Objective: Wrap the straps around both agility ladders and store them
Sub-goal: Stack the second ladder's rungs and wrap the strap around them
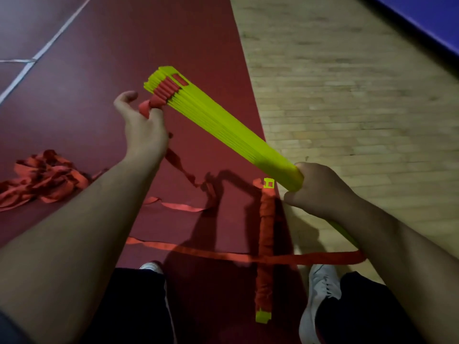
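Note:
A bundle of yellow-green ladder rungs (223,125) slants through the air from upper left to lower right. My right hand (320,189) grips its lower end. My left hand (144,127) pinches the red strap (145,109) just beside the bundle's upper end, where red strap loops show between the rungs. From that hand the strap hangs down and trails across the floor (178,207). A second ladder (266,247), wound in red strap with yellow-green ends showing, lies on the floor between my feet.
A loose heap of red strap (42,180) lies on the dark red mat at the left. Another strap run (223,255) crosses the floor in front of my shoes. Wooden floor lies to the right, a blue mat edge (427,18) at top right.

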